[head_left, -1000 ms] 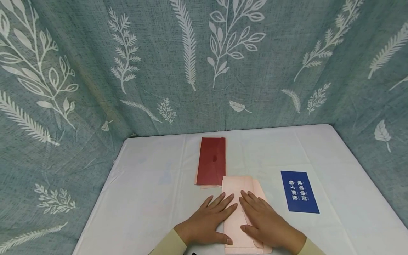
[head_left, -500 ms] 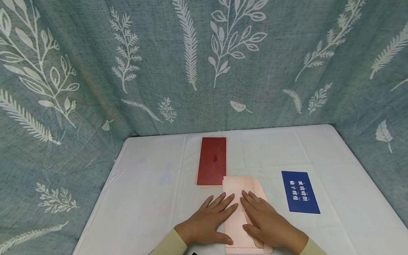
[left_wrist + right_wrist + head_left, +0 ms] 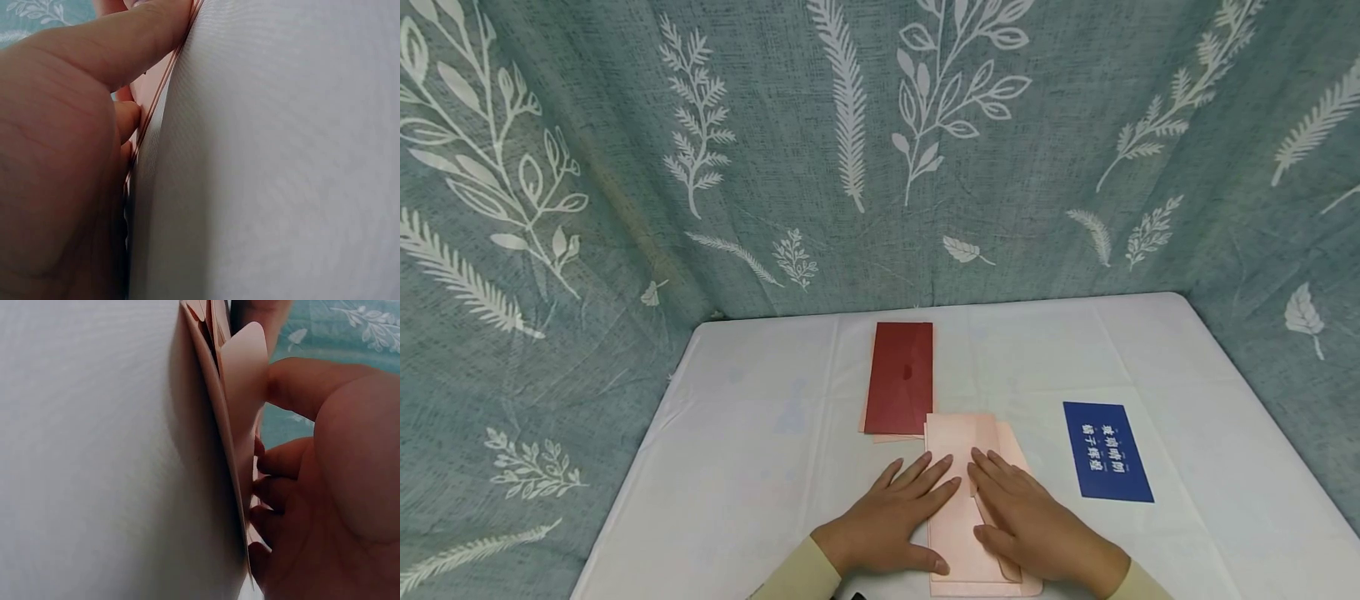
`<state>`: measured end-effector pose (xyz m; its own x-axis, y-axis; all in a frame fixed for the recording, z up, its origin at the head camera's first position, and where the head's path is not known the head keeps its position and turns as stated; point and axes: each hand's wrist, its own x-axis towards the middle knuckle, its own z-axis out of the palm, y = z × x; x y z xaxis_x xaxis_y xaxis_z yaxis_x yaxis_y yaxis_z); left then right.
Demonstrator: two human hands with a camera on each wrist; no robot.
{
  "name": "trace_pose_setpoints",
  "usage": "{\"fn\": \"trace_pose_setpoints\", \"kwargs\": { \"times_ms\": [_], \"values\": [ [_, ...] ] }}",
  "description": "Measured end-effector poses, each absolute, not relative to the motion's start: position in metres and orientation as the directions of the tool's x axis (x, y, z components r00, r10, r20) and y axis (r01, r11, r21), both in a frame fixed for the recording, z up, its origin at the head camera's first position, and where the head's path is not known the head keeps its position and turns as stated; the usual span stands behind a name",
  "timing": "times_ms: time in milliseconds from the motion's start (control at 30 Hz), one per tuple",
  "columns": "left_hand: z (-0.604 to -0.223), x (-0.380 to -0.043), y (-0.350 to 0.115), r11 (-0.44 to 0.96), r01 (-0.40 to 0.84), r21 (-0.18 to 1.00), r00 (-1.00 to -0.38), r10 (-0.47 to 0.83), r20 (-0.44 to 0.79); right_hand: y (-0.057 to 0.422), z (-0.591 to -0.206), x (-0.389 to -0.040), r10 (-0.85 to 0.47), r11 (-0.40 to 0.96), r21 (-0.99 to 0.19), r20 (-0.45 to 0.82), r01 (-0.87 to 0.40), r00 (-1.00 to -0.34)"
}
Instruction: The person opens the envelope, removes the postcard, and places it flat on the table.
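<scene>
A pale pink envelope (image 3: 951, 533) lies lengthwise before me, on top of another pink one whose edges (image 3: 985, 589) stick out below and to the right. My left hand (image 3: 898, 517) rests spread on its left side, fingertips and thumb touching the paper. On the right side, my right hand (image 3: 1033, 525) presses the flap (image 3: 1009, 568) with straight fingers. In the right wrist view the flap (image 3: 245, 369) stands slightly raised under the thumb, and the layers gape at one end. From the left wrist, the stacked paper edges (image 3: 164, 84) show beneath the thumb.
Beyond the pink envelopes lies a dark red envelope (image 3: 900, 375) on top of pink paper (image 3: 862, 423). A blue card with white characters (image 3: 1107, 454) lies to the right. Everything is on a white-covered table (image 3: 745, 458), with a green leaf-patterned curtain (image 3: 820, 158) around it.
My right hand has shifted slightly to the right along the flap, its thumb moving off the envelope's middle. The left hand stays in place.
</scene>
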<state>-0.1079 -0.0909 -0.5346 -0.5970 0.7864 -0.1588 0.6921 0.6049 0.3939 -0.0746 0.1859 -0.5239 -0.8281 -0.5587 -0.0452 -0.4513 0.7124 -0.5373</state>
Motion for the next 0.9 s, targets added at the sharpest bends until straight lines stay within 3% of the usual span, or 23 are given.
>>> {"fn": "trace_pose_setpoints", "kwargs": {
  "times_ms": [333,900],
  "values": [
    [-0.533,-0.107,-0.091,0.604,0.685,0.407,-0.597,0.786,-0.163,0.188,-0.524,-0.073,-0.521,0.721,-0.578,-0.088,-0.382,-0.849],
    [-0.533,-0.108,-0.092,0.595,0.682,0.425,-0.591,0.791,-0.157,0.201,-0.519,-0.069,-0.491,0.698,-0.62,-0.05,-0.358,-0.87]
  ]
}}
